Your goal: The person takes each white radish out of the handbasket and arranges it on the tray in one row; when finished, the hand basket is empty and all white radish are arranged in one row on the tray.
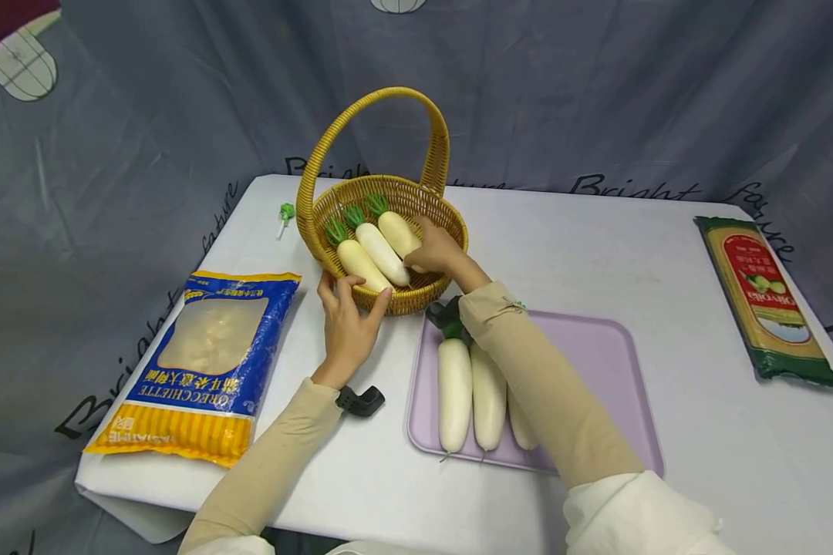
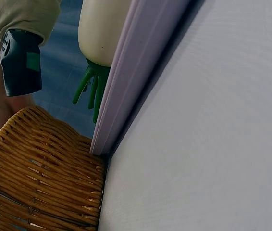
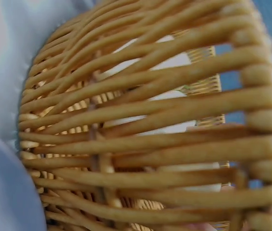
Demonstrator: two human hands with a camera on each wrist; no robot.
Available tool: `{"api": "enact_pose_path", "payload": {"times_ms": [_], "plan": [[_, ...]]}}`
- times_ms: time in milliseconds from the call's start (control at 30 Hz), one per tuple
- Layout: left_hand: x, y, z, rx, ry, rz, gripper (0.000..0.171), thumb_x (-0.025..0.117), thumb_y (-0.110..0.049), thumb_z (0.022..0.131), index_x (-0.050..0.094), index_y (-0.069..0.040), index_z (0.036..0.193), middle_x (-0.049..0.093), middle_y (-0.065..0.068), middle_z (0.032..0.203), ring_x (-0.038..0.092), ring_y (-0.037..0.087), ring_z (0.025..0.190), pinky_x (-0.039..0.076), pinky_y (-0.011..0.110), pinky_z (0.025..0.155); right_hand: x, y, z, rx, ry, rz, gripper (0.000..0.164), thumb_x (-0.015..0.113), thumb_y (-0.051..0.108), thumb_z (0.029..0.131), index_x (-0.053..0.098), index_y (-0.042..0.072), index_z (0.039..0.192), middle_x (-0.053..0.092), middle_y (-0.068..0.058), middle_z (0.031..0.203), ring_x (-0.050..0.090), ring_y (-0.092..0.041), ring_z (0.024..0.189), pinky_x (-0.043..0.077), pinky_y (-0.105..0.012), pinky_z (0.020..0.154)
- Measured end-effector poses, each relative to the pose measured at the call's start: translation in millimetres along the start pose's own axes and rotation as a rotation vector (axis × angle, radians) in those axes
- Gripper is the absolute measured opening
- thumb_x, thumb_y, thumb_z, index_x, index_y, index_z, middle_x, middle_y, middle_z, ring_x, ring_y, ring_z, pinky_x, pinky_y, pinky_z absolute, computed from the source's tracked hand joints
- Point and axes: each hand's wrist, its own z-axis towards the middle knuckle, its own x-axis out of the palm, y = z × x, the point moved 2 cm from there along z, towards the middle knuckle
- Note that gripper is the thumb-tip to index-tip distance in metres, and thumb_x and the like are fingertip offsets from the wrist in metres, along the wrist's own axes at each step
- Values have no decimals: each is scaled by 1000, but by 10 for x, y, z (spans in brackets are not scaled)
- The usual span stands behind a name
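In the head view a wicker basket (image 1: 416,302) with a tall handle holds white radishes with green tops: a left one (image 1: 361,264), a middle one (image 1: 383,254) and a right one (image 1: 399,233). My right hand (image 1: 439,248) reaches over the basket's right rim and grips the lower end of the right radish, its fingers partly hidden. My left hand (image 1: 349,327) holds the basket's front-left rim, thumb toward the front. In the left wrist view the basket weave (image 2: 44,168) stands close. Through the weave (image 3: 174,144) in the right wrist view, pale radishes show.
A lilac tray (image 1: 597,362) holds more white radishes (image 1: 455,397), partly under my right forearm. A blue and yellow pasta bag (image 1: 201,362) lies left, a green-ended pasta packet (image 1: 770,301) right. A green lollipop (image 1: 286,214) lies left of the basket.
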Motion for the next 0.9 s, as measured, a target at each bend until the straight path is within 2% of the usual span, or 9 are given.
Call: {"api": "enact_pose_path", "payload": {"times_ms": [133,267,333,400,500,567,667,767,900], "plan": [[1,-6,-9,-6,1,2,49,55,-51,84,42,-12,111,7,23,144,26,41,130,38,51,93,-26,-8,-1,15,40,111,87,70,18,76,16,18,145,27,-12,147,37,-29,127,37,-42,99],[5,-8,-14,-7,3,1,49,55,-51,84,42,-12,111,7,23,144,25,40,131,38,51,93,-53,-1,-17,-3,51,162,89,73,20,75,17,19,145,22,-10,150,30,-28,132,33,-42,103],[6,-5,-15,-5,3,-1,49,55,-51,84,42,-12,111,7,22,144,25,40,131,38,51,93,-60,1,-22,-8,67,194,88,73,20,75,18,19,145,25,-11,148,41,-29,122,38,-43,98],[6,-2,-16,-2,-2,0,48,55,-50,84,42,-12,110,7,22,144,26,40,130,38,51,93,-68,1,-29,-4,90,226,87,72,20,76,18,20,144,29,-11,145,50,-28,106,42,-44,91],[10,1,-16,6,-5,-3,48,55,-50,84,42,-12,110,8,22,144,27,40,130,38,50,93,-84,-2,-39,8,131,292,84,70,19,79,18,20,144,35,-11,139,52,-21,82,45,-45,85],[13,1,-16,10,-8,-6,48,55,-51,84,42,-13,110,8,23,144,27,40,129,38,50,93,-97,-6,-38,18,160,340,82,68,19,80,18,21,145,38,-11,136,50,-16,76,44,-45,87],[17,1,-14,9,-8,-9,49,54,-52,84,42,-13,110,8,22,144,27,40,129,38,50,92,-111,-10,-32,38,212,422,80,67,18,82,18,25,145,42,-12,131,51,-13,74,43,-44,90],[16,-1,-14,8,-6,-9,50,54,-53,84,42,-13,110,7,23,144,27,41,129,38,50,92,-124,-17,-31,60,258,494,79,66,17,82,19,28,144,44,-11,128,52,-15,76,42,-44,93],[15,-10,-15,5,2,-6,50,54,-53,84,41,-13,111,8,23,144,29,40,128,39,50,90,-145,-31,-40,74,314,556,73,65,16,84,23,30,142,42,-11,131,57,-18,84,40,-45,97]]}}
